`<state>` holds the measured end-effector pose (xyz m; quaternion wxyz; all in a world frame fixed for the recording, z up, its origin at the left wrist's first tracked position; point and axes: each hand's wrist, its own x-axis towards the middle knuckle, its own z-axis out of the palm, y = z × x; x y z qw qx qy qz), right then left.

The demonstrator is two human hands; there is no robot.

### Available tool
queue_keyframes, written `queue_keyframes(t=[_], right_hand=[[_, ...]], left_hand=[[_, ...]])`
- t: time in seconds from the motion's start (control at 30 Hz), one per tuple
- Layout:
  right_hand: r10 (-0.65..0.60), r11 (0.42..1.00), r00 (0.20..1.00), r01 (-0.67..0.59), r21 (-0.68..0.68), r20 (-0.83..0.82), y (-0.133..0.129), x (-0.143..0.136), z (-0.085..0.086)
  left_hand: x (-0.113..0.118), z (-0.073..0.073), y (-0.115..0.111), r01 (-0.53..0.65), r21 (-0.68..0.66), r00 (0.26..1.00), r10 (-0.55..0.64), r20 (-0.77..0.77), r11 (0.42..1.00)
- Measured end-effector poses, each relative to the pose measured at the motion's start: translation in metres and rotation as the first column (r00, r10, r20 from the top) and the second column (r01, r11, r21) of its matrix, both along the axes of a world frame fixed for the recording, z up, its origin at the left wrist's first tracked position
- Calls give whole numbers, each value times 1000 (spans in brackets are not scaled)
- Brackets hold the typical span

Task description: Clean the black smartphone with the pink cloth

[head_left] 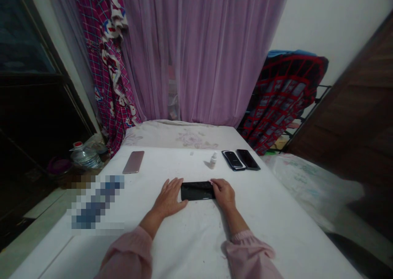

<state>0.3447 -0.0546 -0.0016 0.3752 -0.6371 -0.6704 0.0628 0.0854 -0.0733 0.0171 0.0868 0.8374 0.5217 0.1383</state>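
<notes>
A black smartphone (197,191) lies sideways on the white-covered table, its dark glossy face up. My left hand (168,198) rests at the phone's left end, fingers stretched out and thumb spread near the lower corner. At the opposite end, my right hand (225,193) is closed, its curled fingers over the phone's edge. A small pale bit shows at those fingertips, too small to name. Beyond the phone stands a little white bottle (213,160), with a tiny whitish piece (191,153) to its left.
A rose-gold phone (134,162) lies back left. Two dark phones, one with a pale rim (233,160) and one all black (248,159), lie back right. A blurred-out blue patch (98,203) covers something at left. Purple curtains (208,53) hang behind the table.
</notes>
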Motion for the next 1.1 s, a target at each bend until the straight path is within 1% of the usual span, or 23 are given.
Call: queue_keyframes(t=[0.2,0.33,0.53,0.73,0.97,1.1], right_hand=[[13,1000,999,-13,7,-43,0,1,-2],[27,1000,996,-26,12,-85,-1,1,-1],[33,999,993,-32,4,-112,0,4,-4],[47,999,989,-49,-13,-141,-1,5,-3],[50,998,987,-53,-15,-152,-2,5,1],[45,998,988,-49,-29,-145,-2,5,1]], left_hand=[[-2,-7,1,12,30,1000,-12,15,999],[-3,-7,2,4,16,1000,-4,-1,1000],[-4,-7,2,35,34,999,-36,21,999],[-4,-8,2,17,23,1000,-18,24,1000],[-4,-9,1,9,71,1000,-9,-1,997],[-4,-8,1,22,82,1000,-23,12,996]])
